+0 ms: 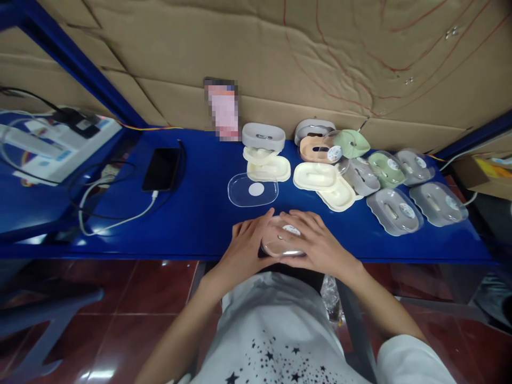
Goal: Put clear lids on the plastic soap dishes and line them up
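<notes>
Sitting between both hands (246, 245) (322, 242) is an oval case (277, 241).

The head camera sat on the person's own head and looked forward and steeply down, as the shirt (280, 314) at the bottom middle showed. The left hand (248, 236) and the right hand (318, 239) lay near the lens, a little below the centre of the view. Beyond them it took in the blue table (200, 213) from front edge to back, and the cardboard wall (168, 48), farther off, crossed the top. The red floor (136, 288) appeared below the table's front edge. This single view was wide, reaching the power strip (60, 160) at far left and the carton (492, 184) at far right
</notes>
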